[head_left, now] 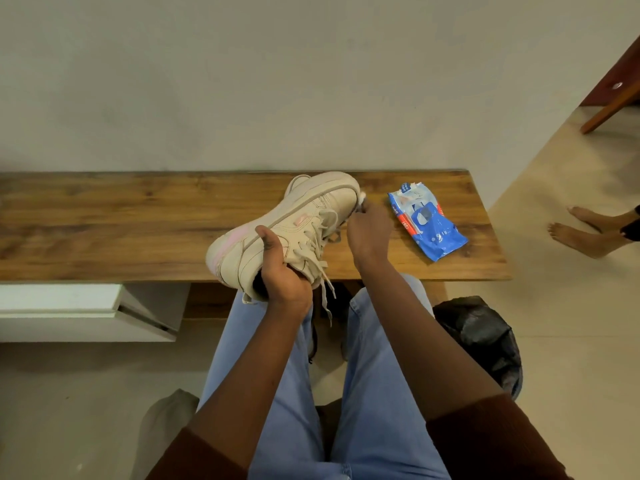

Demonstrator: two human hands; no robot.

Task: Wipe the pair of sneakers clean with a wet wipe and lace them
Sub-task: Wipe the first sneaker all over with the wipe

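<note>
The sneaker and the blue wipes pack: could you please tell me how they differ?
The sneaker is cream with pink marks; the wipes pack is blue. The sneaker is tilted, gripped by the left hand, while the right hand holds a wipe at its toe; the pack lies flat, untouched. Both are at the wooden bench.

Wipe [362, 198] mostly hidden behind R fingers [371, 212]

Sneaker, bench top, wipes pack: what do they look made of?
Sneaker: cream leather or synthetic leather, matte, with smooth stitched panels. I can't tell which of the two it is.
Bench top: solid wood or wood-grain laminate with a low sheen. Grain and knots show.
Wipes pack: thin glossy plastic film, creased, with blue print.
</note>
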